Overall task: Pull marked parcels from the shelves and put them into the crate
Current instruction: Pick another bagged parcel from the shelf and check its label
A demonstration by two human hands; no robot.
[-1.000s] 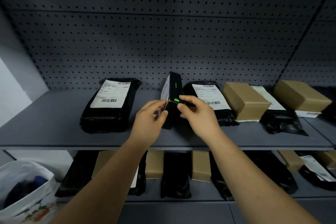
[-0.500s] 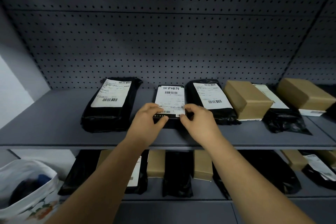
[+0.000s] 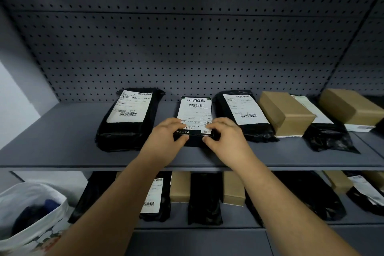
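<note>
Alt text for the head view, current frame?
The left hand and right hand grip the near end of a flat black box with a white label, lying on the upper shelf before a pegboard. Beside it lie black mailer bags and brown cartons; more parcels sit on the shelf below.

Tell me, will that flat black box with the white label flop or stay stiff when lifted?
Probably stiff: the black box has straight edges and sharp corners, unlike the crinkled black bag beside it. It likely won't roll or tip, lying flat on the shelf. Possibly light: left hand and right hand merely pinch its end.
</note>
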